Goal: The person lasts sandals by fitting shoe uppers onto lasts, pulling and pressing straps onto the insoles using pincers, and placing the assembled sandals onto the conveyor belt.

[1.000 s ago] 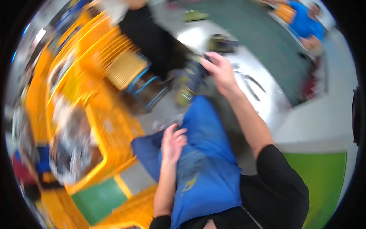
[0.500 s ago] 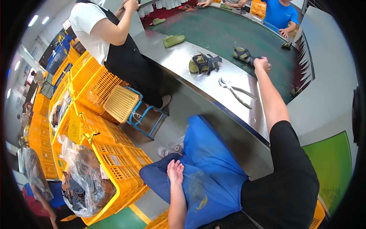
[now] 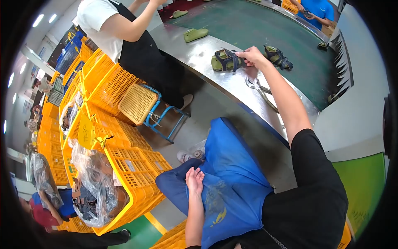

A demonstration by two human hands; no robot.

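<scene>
My right hand (image 3: 251, 56) reaches over the metal ledge, its fingers closed on the dark straps of a sandal (image 3: 226, 61) that has a green shoe form inside. Just beyond that hand, a second strapped sandal (image 3: 278, 57) lies on the green surface. Pincers (image 3: 263, 92) rest on the metal below my right wrist, partly behind the forearm. My left hand (image 3: 195, 181) lies palm up with loosely curled fingers over the blue apron (image 3: 232, 166) on my lap, holding nothing.
Along the metal ledge (image 3: 207, 45) sits a green shoe form (image 3: 195, 35). A co-worker in a black apron (image 3: 143, 54) stands at the left beside a stool (image 3: 138, 103). Yellow crates (image 3: 137, 174) fill the left side. Another person in blue (image 3: 317, 12) works across the table.
My right hand has moved left from the farther sandal, letting it go, and has taken hold of the nearer one. The person across the table now holds a dark item.
</scene>
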